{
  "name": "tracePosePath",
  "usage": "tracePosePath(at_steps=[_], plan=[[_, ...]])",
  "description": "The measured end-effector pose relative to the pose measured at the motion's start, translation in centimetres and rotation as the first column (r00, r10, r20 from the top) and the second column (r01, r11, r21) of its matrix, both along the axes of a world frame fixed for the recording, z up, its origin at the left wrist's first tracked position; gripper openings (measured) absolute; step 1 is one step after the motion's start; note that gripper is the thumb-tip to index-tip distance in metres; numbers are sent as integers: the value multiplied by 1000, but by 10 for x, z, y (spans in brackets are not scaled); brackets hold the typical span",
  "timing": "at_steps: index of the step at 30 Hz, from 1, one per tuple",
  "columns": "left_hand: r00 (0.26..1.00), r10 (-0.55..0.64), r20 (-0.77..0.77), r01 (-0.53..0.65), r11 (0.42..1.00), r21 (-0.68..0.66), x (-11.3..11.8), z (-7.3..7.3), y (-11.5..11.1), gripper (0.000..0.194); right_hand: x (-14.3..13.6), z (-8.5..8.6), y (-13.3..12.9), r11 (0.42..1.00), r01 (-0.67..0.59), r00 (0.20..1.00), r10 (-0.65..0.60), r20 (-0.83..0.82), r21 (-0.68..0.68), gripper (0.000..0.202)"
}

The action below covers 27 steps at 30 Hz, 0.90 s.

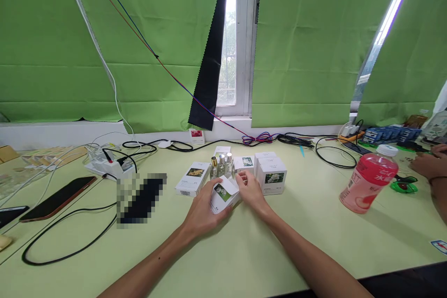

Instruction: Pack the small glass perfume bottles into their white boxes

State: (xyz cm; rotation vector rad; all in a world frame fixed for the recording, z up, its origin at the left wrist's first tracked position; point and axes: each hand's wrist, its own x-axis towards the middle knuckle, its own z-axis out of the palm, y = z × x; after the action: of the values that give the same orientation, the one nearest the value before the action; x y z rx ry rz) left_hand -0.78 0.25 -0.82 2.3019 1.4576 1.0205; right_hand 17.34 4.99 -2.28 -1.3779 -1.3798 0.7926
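Observation:
My left hand (206, 205) is wrapped round a small white box (221, 196) with a white-flower picture, held tilted above the table. At the box's upper right edge, the curled fingers of my right hand (252, 191) pinch it; their tips are partly hidden. Just behind the box stand several small glass bottles (221, 166) with gold and silver caps. To their left lies another white box (193, 178) with a yellow-flower picture. Beyond my right hand stand white boxes (274, 176) with white-flower pictures, and another white box (243, 163) sits beside them.
A pink drink bottle (369, 179) stands at the right, near another person's hand (428, 164). At the left are a phone (58, 199), a power strip (104, 165) and a looped black cable (66, 212). More cables (258, 138) run along the wall.

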Motion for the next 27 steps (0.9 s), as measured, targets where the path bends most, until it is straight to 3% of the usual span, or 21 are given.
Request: tracePosePath(at_steps=[7, 12, 21, 27], plan=[[999, -15, 31, 14, 1000, 19, 1, 1, -2, 63, 1, 5, 0, 996, -27, 989, 14, -144, -84, 36], [998, -39, 49, 38, 999, 27, 1, 1, -3, 64, -1, 6, 1, 959, -112, 940, 18, -339, -259, 28], [991, -101, 85, 100, 995, 16, -1, -2, -4, 66, 1, 17, -8, 899, -320, 759, 55, -648, -299, 21], [986, -116, 116, 118, 993, -3, -4, -7, -3, 68, 0, 25, -12, 878, -363, 646, -4, -764, -311, 12]])
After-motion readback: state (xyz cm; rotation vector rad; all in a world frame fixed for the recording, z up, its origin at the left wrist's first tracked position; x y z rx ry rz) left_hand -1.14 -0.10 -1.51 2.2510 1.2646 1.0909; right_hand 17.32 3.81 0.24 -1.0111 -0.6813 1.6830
